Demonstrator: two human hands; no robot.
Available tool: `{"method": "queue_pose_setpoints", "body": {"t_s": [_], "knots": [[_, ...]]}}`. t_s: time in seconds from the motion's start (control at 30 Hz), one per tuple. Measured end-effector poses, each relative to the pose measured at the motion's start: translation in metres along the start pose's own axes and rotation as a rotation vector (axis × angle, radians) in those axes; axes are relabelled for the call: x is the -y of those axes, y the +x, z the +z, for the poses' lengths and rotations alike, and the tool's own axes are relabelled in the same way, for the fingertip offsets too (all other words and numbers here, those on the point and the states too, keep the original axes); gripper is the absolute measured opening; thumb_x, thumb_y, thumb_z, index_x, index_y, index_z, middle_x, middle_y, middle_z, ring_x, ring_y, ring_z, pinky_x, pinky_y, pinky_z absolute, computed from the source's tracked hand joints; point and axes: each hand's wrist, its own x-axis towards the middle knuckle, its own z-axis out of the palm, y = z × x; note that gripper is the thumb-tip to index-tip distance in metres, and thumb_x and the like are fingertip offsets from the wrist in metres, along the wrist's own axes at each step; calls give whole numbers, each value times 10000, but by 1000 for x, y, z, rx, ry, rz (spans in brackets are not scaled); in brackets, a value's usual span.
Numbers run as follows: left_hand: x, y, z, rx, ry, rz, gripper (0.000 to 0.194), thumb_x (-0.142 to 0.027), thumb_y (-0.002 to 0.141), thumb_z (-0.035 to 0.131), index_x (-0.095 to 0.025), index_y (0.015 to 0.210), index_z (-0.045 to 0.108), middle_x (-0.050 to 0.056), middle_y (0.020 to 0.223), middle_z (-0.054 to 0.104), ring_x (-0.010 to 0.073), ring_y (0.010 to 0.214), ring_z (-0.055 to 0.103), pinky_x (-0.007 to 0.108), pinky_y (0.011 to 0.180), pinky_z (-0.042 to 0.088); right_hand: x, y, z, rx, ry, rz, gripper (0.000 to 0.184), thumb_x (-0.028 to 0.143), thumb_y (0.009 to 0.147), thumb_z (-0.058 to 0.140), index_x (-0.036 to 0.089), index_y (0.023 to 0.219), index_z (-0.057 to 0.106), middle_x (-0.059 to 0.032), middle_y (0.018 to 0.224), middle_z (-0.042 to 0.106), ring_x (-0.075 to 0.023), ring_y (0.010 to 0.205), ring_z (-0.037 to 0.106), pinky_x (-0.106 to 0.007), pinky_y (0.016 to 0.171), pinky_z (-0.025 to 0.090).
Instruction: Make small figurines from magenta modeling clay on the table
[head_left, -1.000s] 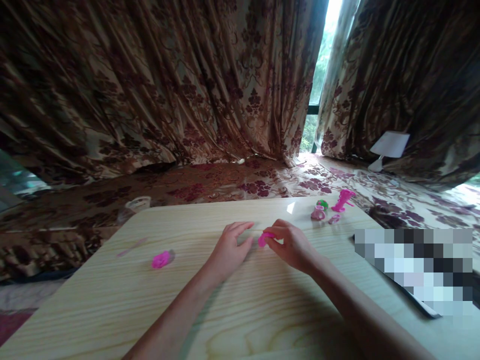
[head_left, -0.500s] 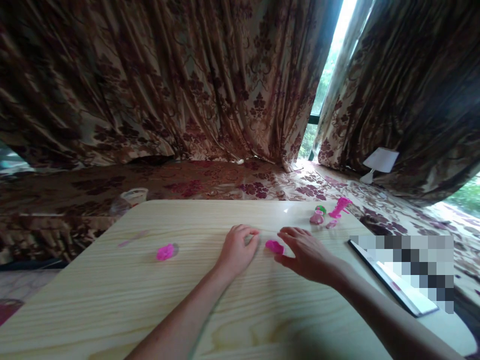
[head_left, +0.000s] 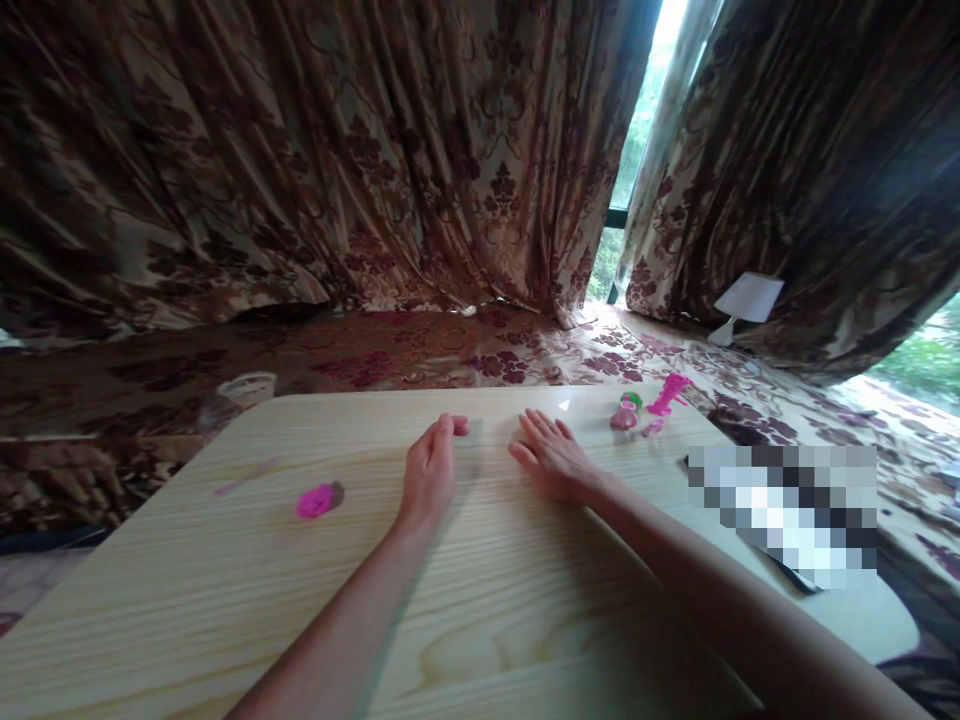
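My left hand (head_left: pixel 430 470) stands on its edge at the middle of the table (head_left: pixel 495 600), thumb up and fingers slightly bent to the right, holding nothing that I can see. To its right, my right hand (head_left: pixel 553 458) lies palm down with its fingers stretched out. No pink piece shows between the hands; whether one is under the right palm is hidden. A bright pink lump (head_left: pixel 314 501), like modelling dough, sits left of my left hand, with a small greyish thing (head_left: pixel 337 492) against it.
At the back right stand a pink toy press (head_left: pixel 669 394), a small pink pot (head_left: pixel 624 416), a green lump (head_left: pixel 631 401) and a pink piece (head_left: pixel 654 428). A thin pinkish stick (head_left: pixel 244 478) lies left. A blurred flat device (head_left: pixel 802 578) lies right; a clear tub (head_left: pixel 240 390) stands behind.
My right hand has moved forward and flattened palm down; the pink piece beside it has gone from sight. My left hand has shifted left and forward and turned onto its edge.
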Motion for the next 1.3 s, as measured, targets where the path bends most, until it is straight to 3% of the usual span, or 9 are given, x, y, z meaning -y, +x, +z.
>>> {"method": "queue_pose_setpoints", "body": {"t_s": [0.13, 0.2, 0.3, 0.47, 0.63, 0.8, 0.97, 1.13, 1.3], "knots": [[2, 0, 0, -14, -23, -13, 478, -547, 822, 393, -166, 916, 666, 65, 901, 676, 213, 943, 579, 306, 870, 385, 5, -10, 1, 60, 44, -417, 641, 525, 876, 356, 173, 1402, 257, -89, 1453, 283, -209, 1363, 170, -415, 1111, 103], [3, 1, -1, -3, -32, -28, 486, -556, 813, 403, -162, 911, 670, 71, 907, 677, 212, 930, 585, 304, 861, 388, 6, -10, 1, 45, 29, -408, 616, 498, 882, 368, 174, 1397, 269, -91, 1449, 292, -206, 1358, 189, -416, 1111, 103], [5, 2, -1, 8, -34, -46, 497, -556, 816, 396, -153, 921, 668, 80, 906, 676, 210, 920, 588, 307, 853, 393, 3, -6, -2, 6, -14, -80, 580, 448, 919, 298, 105, 1386, 281, -154, 1449, 267, -223, 1353, 204, -432, 1095, 144], [9, 5, -3, -2, -22, -6, 509, -550, 832, 367, -150, 950, 658, 79, 905, 672, 206, 906, 596, 323, 841, 406, 8, -14, -3, 128, 38, -498, 674, 566, 875, 308, 151, 1403, 247, -88, 1466, 252, -194, 1372, 129, -404, 1118, 62], [11, 6, -4, 8, -18, -21, 522, -557, 828, 368, -140, 946, 661, 86, 888, 680, 213, 904, 605, 325, 823, 413, 3, -1, -3, 58, -14, -83, 635, 494, 912, 267, 71, 1387, 269, -163, 1455, 242, -235, 1357, 188, -450, 1095, 132], [11, 6, -2, 17, -11, -14, 510, -543, 845, 349, -152, 965, 655, 78, 902, 678, 203, 903, 606, 319, 826, 410, 3, -3, -3, 129, 49, -454, 679, 566, 879, 290, 139, 1405, 242, -104, 1461, 257, -205, 1362, 173, -416, 1113, 73], [11, 5, -1, 35, 0, -33, 503, -544, 838, 365, -152, 956, 658, 76, 898, 681, 207, 909, 605, 320, 827, 409, 0, -2, -6, 70, 6, -79, 632, 499, 909, 272, 72, 1374, 296, -158, 1445, 276, -233, 1349, 212, -434, 1095, 138], [11, 5, 0, 31, -1, -24, 505, -545, 839, 360, -154, 960, 657, 73, 901, 681, 202, 899, 607, 319, 827, 408, 5, -15, -4, 104, 39, -461, 661, 566, 872, 316, 148, 1383, 291, -91, 1461, 266, -209, 1361, 171, -412, 1113, 62], [9, 4, 0, 43, 10, -27, 504, -538, 839, 367, -144, 956, 659, 75, 852, 683, 205, 897, 605, 319, 826, 408, -9, 5, -3, 20, -44, -48, 578, 479, 906, 303, 106, 1344, 357, -150, 1446, 280, -256, 1351, 190, -483, 1080, 120]]}}
